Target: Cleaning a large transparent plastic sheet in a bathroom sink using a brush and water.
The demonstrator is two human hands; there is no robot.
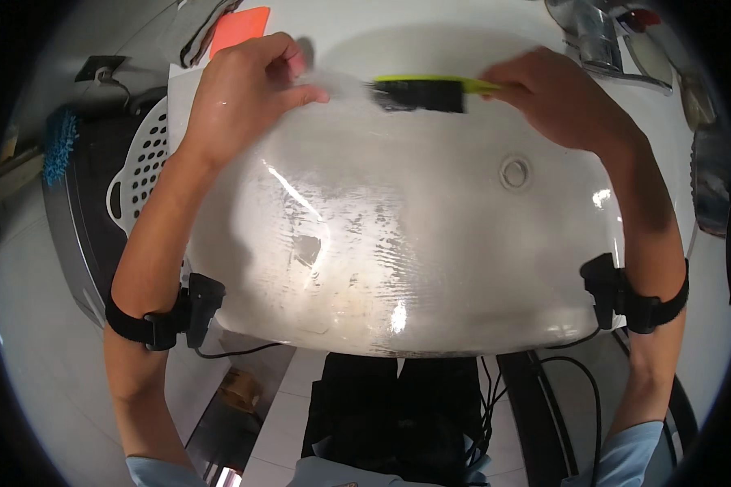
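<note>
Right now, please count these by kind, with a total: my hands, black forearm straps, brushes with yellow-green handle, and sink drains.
Hands: 2 (left hand, right hand)
Black forearm straps: 2 (left strap, right strap)
Yellow-green-handled brush: 1
Sink drain: 1
Total: 6

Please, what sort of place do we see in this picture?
Probably a bathroom or washroom: it has a wide white sink with a round drain, and a metal faucet at the upper right.
</note>
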